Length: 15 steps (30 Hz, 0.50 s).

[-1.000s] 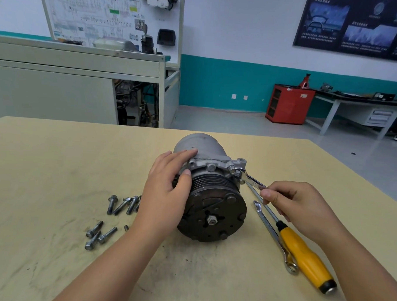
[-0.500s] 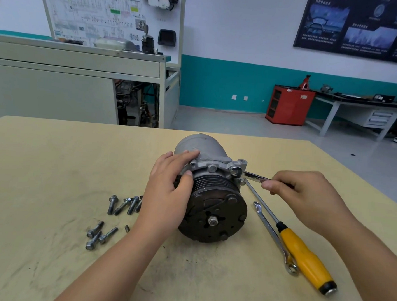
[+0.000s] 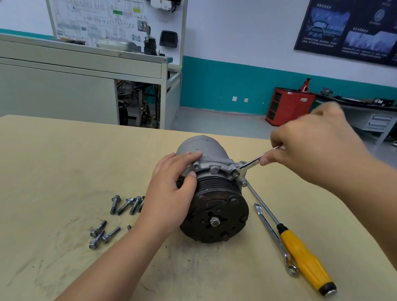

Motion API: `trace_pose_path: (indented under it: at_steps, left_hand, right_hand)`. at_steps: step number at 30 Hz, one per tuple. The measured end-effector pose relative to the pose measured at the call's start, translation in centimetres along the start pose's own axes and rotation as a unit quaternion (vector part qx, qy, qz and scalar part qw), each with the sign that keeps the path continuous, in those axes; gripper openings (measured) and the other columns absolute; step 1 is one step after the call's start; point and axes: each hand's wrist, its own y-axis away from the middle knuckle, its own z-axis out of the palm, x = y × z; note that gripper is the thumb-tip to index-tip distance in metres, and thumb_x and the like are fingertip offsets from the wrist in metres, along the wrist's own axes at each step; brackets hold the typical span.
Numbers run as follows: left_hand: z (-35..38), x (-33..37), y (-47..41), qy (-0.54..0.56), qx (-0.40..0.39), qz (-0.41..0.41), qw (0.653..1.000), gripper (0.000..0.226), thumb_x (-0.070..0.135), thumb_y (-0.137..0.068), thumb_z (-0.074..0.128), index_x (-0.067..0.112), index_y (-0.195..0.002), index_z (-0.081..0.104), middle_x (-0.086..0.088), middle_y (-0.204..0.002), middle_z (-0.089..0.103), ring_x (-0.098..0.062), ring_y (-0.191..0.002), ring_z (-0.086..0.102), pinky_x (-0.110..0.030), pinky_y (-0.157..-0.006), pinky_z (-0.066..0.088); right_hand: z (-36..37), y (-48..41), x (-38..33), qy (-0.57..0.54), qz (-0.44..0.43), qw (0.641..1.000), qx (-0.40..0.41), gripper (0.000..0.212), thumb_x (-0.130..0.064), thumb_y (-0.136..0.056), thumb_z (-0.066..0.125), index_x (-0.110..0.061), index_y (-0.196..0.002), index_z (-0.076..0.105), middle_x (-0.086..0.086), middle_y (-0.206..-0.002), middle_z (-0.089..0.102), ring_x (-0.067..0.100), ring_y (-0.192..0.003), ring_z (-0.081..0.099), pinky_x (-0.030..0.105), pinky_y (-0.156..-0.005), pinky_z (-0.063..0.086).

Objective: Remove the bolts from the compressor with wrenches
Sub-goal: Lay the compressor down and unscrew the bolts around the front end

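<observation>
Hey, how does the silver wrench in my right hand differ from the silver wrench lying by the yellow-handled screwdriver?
The held silver wrench is gripped by the right hand; no hand touches the lying silver wrench. The held one sits on a bolt of the grey compressor and slants upward; the lying one rests flat on the tan table beside the yellow-handled screwdriver. Both are slim bright metal.

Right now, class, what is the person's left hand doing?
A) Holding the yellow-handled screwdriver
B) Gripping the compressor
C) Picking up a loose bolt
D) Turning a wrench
B: the left hand grips the compressor near its pulley end, while the right hand holds the wrench and the screwdriver lies on the table.
</observation>
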Motion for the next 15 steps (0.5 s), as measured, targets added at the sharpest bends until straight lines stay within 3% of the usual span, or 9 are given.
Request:
trace_pose_path:
  at_steps: [2,4,6,8,11,15]
  left_hand:
    - [-0.3,0.4,-0.2,-0.023,0.004,0.003,1.0,0.034,0.019,-0.092,0.053,0.046,-0.111,0.059,0.038,-0.11,0.046,-0.002,-0.134,0.027,-0.02,-0.105,0.02]
    - [-0.8,1.3,-0.6,-0.047,-0.005,0.023,0.999,0.029,0.025,-0.089,0.058,0.052,-0.098,0.059,0.031,-0.113,0.05,-0.007,-0.134,0.027,-0.027,-0.109,0.02]
    - [-1.2,2.6,-1.5,-0.065,-0.045,0.055,0.995,0.027,0.03,-0.085,0.063,0.056,-0.091,0.056,0.03,-0.111,0.051,-0.01,-0.13,0.032,-0.041,-0.111,0.024]
    - [-1.1,3.9,-2.6,-0.093,-0.107,0.073,0.987,0.017,0.039,-0.082,0.065,0.052,-0.092,0.06,0.028,-0.109,0.057,-0.012,-0.125,0.039,-0.047,-0.106,0.029]
    - [-0.3,5.5,-4.2,-0.099,-0.183,0.055,0.977,0.021,0.046,-0.079,0.067,0.037,-0.098,0.07,0.017,-0.109,0.065,-0.014,-0.117,0.049,-0.047,-0.102,0.035]
    - [0.6,6.1,-4.3,-0.093,-0.141,0.07,0.983,0.009,0.036,-0.083,0.067,0.029,-0.078,0.065,0.018,-0.081,0.065,-0.009,-0.094,0.055,-0.048,-0.094,0.041]
  right_hand:
    - [-1.1,-0.4,-1.0,0.039,0.003,0.999,0.027,0.037,-0.061,-0.078,0.058,-0.025,-0.084,0.064,-0.001,-0.071,0.051,0.022,-0.099,0.052,0.049,-0.107,0.015]
    - [-1.7,-0.8,-1.9,0.073,-0.027,0.996,0.051,0.029,-0.049,-0.079,0.066,-0.022,-0.088,0.065,-0.001,-0.065,0.04,0.023,-0.102,0.047,0.057,-0.109,0.011]
    - [-2.1,-1.1,-2.3,0.09,-0.077,0.991,0.069,0.021,-0.038,-0.081,0.068,-0.018,-0.088,0.064,-0.001,-0.063,0.035,0.022,-0.092,0.039,0.054,-0.105,0.019]
    - [-2.7,-1.4,-2.6,0.09,-0.13,0.984,0.087,0.01,-0.026,-0.083,0.066,-0.017,-0.087,0.063,0.0,-0.069,0.043,0.02,-0.086,0.032,0.048,-0.099,0.024]
    - [-3.3,-1.9,-3.2,0.081,-0.187,0.975,0.09,0.006,-0.017,-0.085,0.06,-0.021,-0.081,0.058,0.0,-0.076,0.049,0.021,-0.103,0.04,0.049,-0.105,0.017]
    - [-4.0,-2.1,-4.0,0.098,-0.24,0.961,0.099,0.016,-0.012,-0.087,0.049,-0.026,-0.08,0.049,-0.004,-0.069,0.033,0.018,-0.112,0.036,0.048,-0.112,0.001]
